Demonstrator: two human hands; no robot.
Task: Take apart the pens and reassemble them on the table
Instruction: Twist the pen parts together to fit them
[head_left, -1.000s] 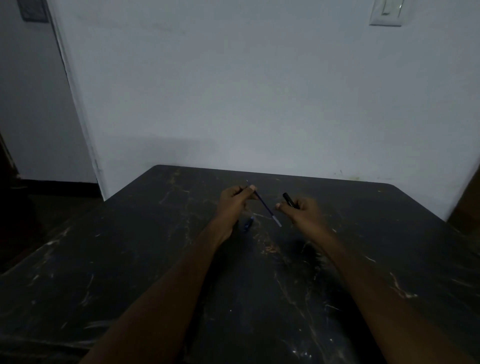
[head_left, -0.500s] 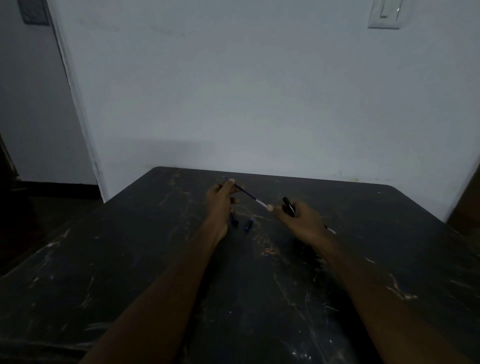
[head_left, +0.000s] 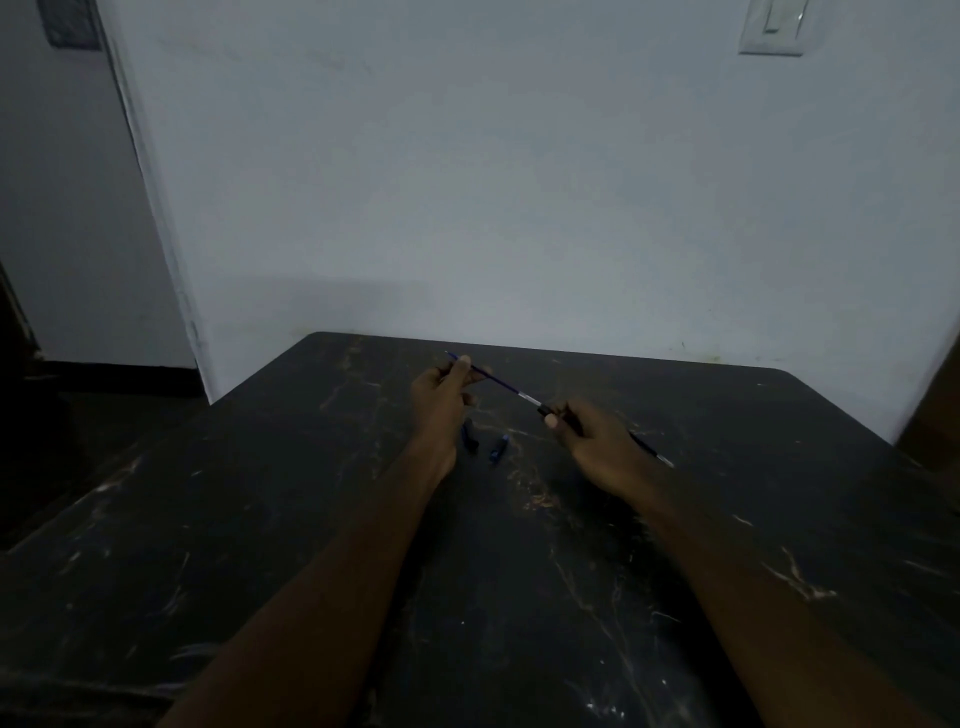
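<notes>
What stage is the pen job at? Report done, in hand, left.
Done: one pen is apart; a dark piece and a blue piece lie loose on the table. In hand: the left hand pinches a thin blue refill, its end at the mouth of the black barrel that the right hand grips. Left: probably seat the refill, then fit the loose pieces.

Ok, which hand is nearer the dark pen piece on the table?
Left. The left hand sits just beside the dark pen piece; the right hand is beyond the blue cap.
</notes>
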